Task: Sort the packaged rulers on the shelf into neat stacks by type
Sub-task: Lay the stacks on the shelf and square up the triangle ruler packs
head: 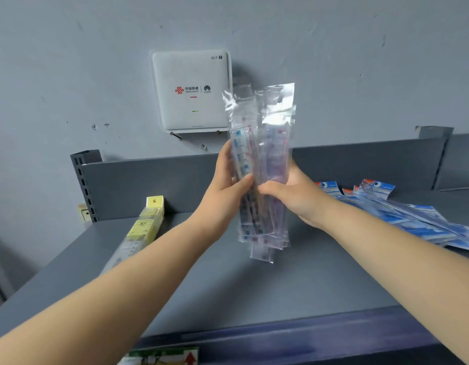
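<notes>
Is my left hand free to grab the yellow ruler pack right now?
Probably not: the left hand grips the clear ruler bundle with the right hand. The yellow ruler pack lies unobstructed.

Both hands hold a bundle of packaged rulers (262, 167) upright above the middle of the shelf (254, 280), the left hand (228, 185) on its left side, the right hand (291, 196) on its right, thumbs nearly meeting at the near face. On the shelf to the far left lies a stack of boxed rulers (144, 227). To the far right lies a spread pile of carded rulers (412, 219). Behind the shelf's back panel, a router (191, 90) hangs on the wall (70, 61), just left of the bundle's top.
</notes>
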Motion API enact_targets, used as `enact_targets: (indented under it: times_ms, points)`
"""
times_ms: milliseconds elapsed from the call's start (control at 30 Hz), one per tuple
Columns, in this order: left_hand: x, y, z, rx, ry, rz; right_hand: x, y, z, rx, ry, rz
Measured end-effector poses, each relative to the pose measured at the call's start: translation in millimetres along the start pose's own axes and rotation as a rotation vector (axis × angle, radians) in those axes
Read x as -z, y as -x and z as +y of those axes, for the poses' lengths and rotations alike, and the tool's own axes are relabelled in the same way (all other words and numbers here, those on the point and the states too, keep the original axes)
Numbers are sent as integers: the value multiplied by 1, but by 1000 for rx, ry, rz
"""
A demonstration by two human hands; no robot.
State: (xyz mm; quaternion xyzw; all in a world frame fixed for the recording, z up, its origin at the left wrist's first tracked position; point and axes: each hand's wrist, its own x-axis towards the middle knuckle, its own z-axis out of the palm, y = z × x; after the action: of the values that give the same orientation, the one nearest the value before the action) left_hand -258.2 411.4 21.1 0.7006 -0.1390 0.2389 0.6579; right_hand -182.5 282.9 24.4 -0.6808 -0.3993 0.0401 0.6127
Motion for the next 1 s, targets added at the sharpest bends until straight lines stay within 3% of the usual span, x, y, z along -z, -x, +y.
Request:
enact_targets:
  times_ms: [167,500,900,1000]
  points:
    - [0,16,-12,-18,-51,-78,-8,19,13,-5,67,-39]
    - [-2,20,-16,106,52,-64,-15,32,22,-77,14,-48]
    - [4,32,-9,221,217,-107,-10,28,-17,-69,313,-137]
    - [11,37,-8,311,142,-133,-15,28,-19,-61,371,-160]
